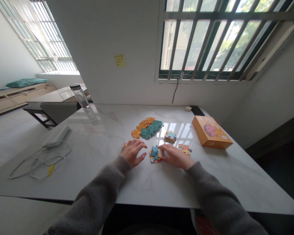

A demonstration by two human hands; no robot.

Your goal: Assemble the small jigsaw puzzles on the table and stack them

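Jigsaw puzzle pieces lie about both hands on the white marbled table. My right hand (174, 155) pinches a small puzzle piece (159, 152) at the right edge of a group of colourful pieces (154, 158) with blue on top. My left hand (134, 152) hovers to the left of that group, thumb and fingers apart, nothing in them. Partly hidden behind my left hand are a few pieces (124, 146). Beyond my right hand stands a stack of pieces (170, 136); more pieces (185, 149) lie just right of it, partly covered by the hand.
An orange pile (145, 125) and a green pile (152, 130) of pieces lie farther back. The orange puzzle box (212, 132) is at the right. At the left are a white device (56, 136) with a looped cable (39, 160) and a clear bottle (80, 97).
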